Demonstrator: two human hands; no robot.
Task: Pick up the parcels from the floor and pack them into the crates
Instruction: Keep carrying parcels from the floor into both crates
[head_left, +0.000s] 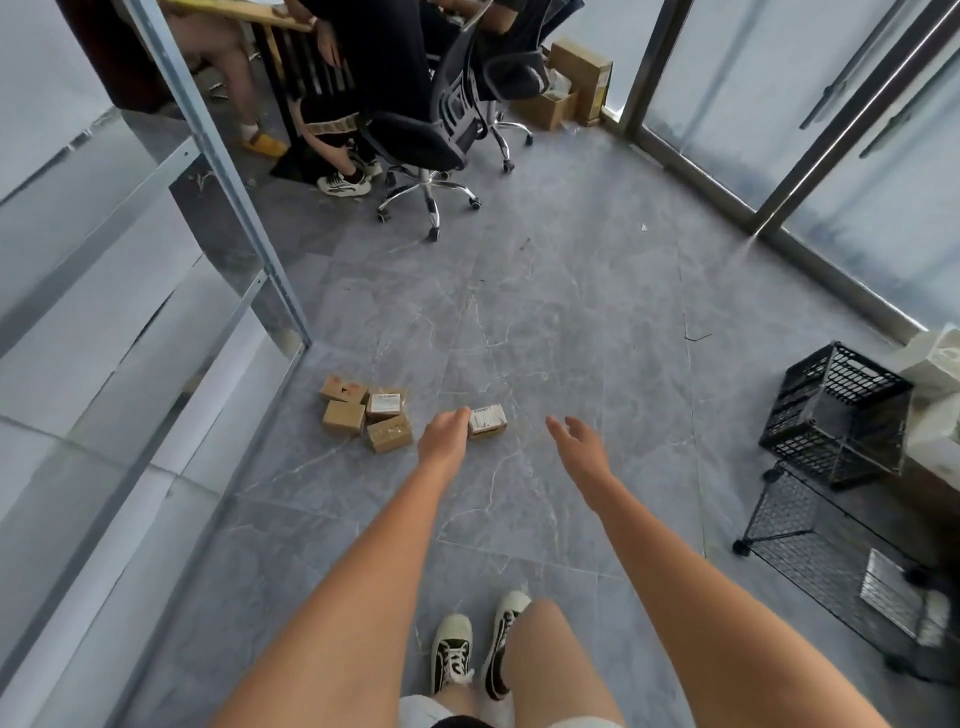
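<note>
Down on the floor (545, 322), the head view shows a lone parcel (487, 421) just beside the left hand (444, 434), whose fingers (461, 414) curl at its left edge, though I cannot tell whether they grip it yet, while the right hand (582, 441) hovers near with fingers spread and holding nothing; four more parcels (369, 415) cluster to the left, and the crate (836, 410) sits well apart at the right. Small, stiff, taped cardboard like this probably weighs little and won't crush, so a one-handed pinch across two opposite sides should do.
</note>
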